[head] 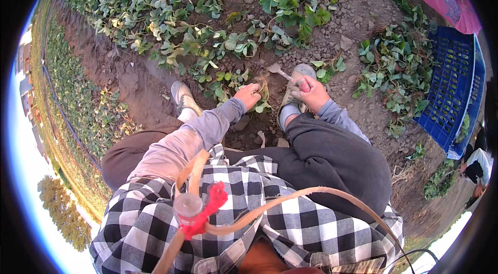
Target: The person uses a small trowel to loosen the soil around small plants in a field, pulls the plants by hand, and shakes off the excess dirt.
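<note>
My left hand (248, 96) is closed around a small strawberry plant (265, 98), whose stems and leaves stick out beyond the fingers. In my right hand (313, 94) is a small hand tool (281, 71) with a red handle and a flat metal blade, something like a narrow trowel or weeder. Its blade points left, just above the bare soil between my feet. My right shoe (292, 83) is partly covered by that hand. Rooted strawberry plants (221, 84) grow close beyond my left hand.
Blue plastic crates (447, 91) stand at the right beside a heap of pulled strawberry plants (397, 64). Another person's pink sleeve (447, 5) reaches in at the upper right. A red-tied strap (280, 202) hangs before my chest. A dark hose (64, 108) runs along the left.
</note>
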Tool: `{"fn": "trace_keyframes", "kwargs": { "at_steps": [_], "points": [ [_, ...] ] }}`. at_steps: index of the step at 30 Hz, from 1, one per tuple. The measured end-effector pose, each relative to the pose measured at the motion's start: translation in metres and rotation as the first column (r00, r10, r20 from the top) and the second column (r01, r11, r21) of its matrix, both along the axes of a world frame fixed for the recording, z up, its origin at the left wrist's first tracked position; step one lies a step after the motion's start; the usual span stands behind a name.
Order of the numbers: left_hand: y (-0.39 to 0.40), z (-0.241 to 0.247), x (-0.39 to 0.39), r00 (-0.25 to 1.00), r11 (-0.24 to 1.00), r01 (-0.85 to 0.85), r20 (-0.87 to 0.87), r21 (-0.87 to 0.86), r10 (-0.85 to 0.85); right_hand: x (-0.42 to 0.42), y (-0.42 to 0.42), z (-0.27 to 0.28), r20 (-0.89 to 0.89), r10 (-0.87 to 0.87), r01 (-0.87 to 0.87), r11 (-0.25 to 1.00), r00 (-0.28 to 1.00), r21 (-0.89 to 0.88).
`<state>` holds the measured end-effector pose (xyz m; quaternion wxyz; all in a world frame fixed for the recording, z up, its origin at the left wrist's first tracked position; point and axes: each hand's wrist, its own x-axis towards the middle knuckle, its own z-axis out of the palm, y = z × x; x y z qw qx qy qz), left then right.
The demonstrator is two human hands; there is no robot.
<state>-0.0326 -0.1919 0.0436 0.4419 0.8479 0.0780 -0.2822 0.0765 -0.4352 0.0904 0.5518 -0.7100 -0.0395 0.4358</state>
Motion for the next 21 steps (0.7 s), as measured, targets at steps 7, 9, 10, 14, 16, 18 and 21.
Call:
{"fn": "trace_keyframes", "kwargs": {
  "at_steps": [7,9,10,14,16,18,21],
  "points": [
    [0.004,-0.02,0.021,0.986,0.993,-0.113,-0.122,0.029,0.116,0.024,0.0,0.016,-0.295,-0.165,0.184,0.982,0.941,0.037],
    [0.003,-0.026,0.027,0.978,0.994,-0.093,-0.186,0.049,0.1,0.03,-0.007,0.01,-0.325,-0.18,0.199,0.98,0.928,0.024],
    [0.002,-0.028,0.029,0.976,0.998,-0.059,-0.208,0.02,0.062,0.032,-0.011,0.005,-0.34,-0.184,0.203,0.979,0.922,0.021],
    [-0.005,-0.03,0.037,0.939,0.999,0.034,-0.341,-0.039,-0.045,0.039,-0.016,0.0,-0.425,-0.167,0.196,0.98,0.89,0.027],
    [-0.005,-0.043,0.035,0.936,0.995,0.04,-0.344,-0.089,-0.069,0.041,-0.012,0.005,-0.452,-0.178,0.223,0.974,0.874,0.046],
    [-0.008,-0.04,0.045,0.899,0.998,-0.041,-0.437,-0.039,0.02,0.042,-0.013,0.006,-0.476,-0.193,0.249,0.967,0.858,0.058],
    [0.006,-0.057,0.053,0.93,0.924,0.351,-0.169,0.15,-0.326,0.043,-0.014,0.008,-0.498,-0.194,0.267,0.96,0.845,0.078]
  ]
}}
